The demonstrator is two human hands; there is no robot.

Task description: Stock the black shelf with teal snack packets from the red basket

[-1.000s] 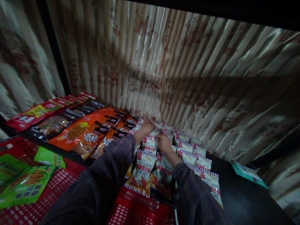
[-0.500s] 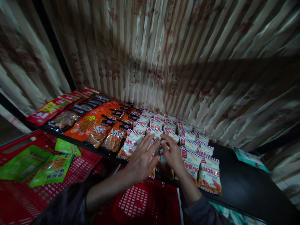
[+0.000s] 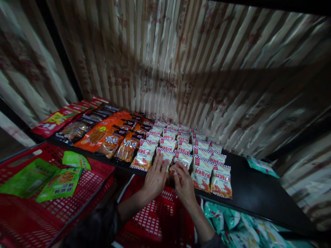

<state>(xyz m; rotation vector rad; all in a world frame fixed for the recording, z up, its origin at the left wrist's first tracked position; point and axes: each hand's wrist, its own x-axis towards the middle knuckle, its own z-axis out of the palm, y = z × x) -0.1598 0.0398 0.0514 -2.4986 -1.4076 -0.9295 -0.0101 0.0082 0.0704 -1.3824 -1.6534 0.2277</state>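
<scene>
Rows of white snack bags [image 3: 201, 174] with striped edges and red lettering lie on a black shelf [image 3: 254, 187]. My left hand [image 3: 156, 177] rests flat, fingers stretched out, on a front-row snack bag [image 3: 165, 155]. Beside it my right hand [image 3: 184, 181] touches the lower part of another front bag [image 3: 183, 159], its fingers bent and apart. Both hands partly cover the bags under them. Neither hand is lifting a bag.
Left of the white bags lie orange snack bags [image 3: 110, 143], dark packs [image 3: 73, 129] and red packs [image 3: 55, 120]. Red baskets [image 3: 85, 201] stand below the shelf edge, one holding green packets [image 3: 60, 184]. Teal bags [image 3: 240, 224] lie low at right; another teal packet [image 3: 262, 166] is on the shelf.
Both hands came back from the rear rows to the front row. The left hand flattened onto a front bag, and the right hand moved down over its neighbour. The view shifted slightly.
</scene>
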